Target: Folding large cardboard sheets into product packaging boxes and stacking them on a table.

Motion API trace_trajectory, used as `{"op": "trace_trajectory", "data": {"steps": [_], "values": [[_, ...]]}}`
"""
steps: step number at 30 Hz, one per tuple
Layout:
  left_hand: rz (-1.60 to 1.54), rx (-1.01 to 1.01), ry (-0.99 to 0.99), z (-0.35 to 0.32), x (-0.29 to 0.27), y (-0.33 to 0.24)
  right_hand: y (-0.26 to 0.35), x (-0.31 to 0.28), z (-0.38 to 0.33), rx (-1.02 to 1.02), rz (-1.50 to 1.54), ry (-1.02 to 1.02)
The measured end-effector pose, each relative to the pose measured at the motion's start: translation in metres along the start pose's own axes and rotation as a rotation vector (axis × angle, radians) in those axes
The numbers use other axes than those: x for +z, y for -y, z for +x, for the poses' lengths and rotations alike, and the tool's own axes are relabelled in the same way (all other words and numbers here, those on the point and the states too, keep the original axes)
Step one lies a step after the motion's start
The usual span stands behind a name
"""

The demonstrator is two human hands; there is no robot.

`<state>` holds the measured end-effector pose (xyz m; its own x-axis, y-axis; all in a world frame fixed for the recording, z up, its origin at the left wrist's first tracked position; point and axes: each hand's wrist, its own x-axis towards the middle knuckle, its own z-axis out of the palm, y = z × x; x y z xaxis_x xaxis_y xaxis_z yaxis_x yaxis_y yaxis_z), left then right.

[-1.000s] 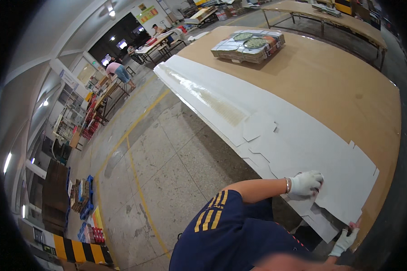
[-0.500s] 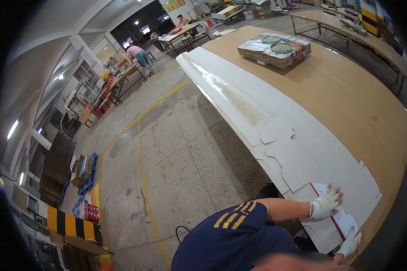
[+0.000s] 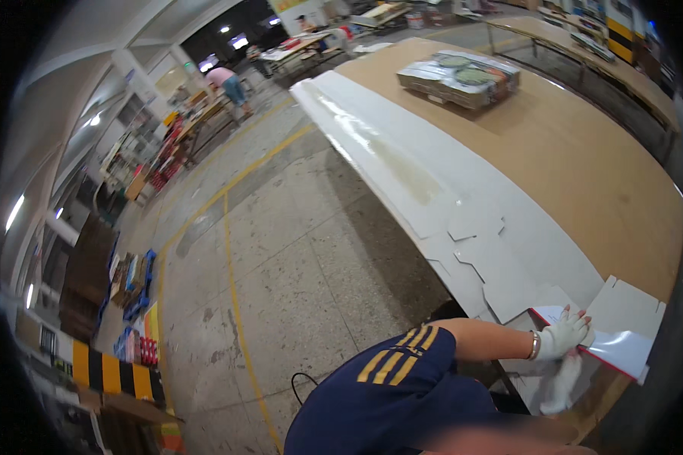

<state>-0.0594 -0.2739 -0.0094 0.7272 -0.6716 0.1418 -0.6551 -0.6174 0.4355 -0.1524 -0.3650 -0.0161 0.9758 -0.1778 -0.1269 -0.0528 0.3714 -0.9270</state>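
Both gloved hands drawing closer together since before, left hand [image 3: 565, 337] lying flat, fingers spread, on the folded white cardboard piece [image 3: 615, 345] at the table's [image 3: 584, 174] near corner, right hand [image 3: 561, 383] pressing flat just below, touching it, stack of flat boxes [image 3: 461, 77] sitting far up the table.

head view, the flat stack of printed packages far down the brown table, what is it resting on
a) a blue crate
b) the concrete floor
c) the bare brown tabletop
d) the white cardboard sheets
c: the flat stack of printed packages lies directly on the bare brown tabletop, apart from the long white cardboard sheets along the table's edge.
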Motion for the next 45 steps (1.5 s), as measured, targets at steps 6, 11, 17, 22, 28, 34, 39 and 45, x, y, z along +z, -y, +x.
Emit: {"op": "trace_trajectory", "data": {"steps": [6, 11, 17, 22, 28, 34, 39, 45], "values": [[0.229, 0.105, -0.075, -0.032, 0.006, 0.014, -0.027, 0.030, 0.029, -0.044, 0.060, -0.382], [0.210, -0.034, -0.090, -0.043, 0.014, 0.055, -0.039, -0.004, 0.044, -0.344, -0.979, -0.580], [0.093, -0.095, 0.420, -0.039, -0.021, 0.047, -0.029, 0.022, 0.062, -0.770, -1.244, -0.044], [0.111, -0.006, -0.022, -0.078, -0.070, 0.047, -0.012, -0.011, 0.092, -0.638, -0.882, -0.222], [0.424, -0.166, 0.124, -0.124, -0.117, 0.131, 0.045, -0.007, 0.077, -0.411, -0.638, -0.275], [0.042, 0.080, 0.020, -0.124, -0.126, 0.178, -0.007, -0.060, 0.085, -0.596, -0.959, -0.077], [-0.220, 0.160, 0.020, -0.113, -0.121, 0.186, -0.008, -0.067, 0.071, -0.701, -1.360, -0.051], [-0.344, -0.386, -0.093, -0.102, -0.106, 0.170, 0.003, -0.055, 0.051, -0.326, -1.021, -0.226]]}}
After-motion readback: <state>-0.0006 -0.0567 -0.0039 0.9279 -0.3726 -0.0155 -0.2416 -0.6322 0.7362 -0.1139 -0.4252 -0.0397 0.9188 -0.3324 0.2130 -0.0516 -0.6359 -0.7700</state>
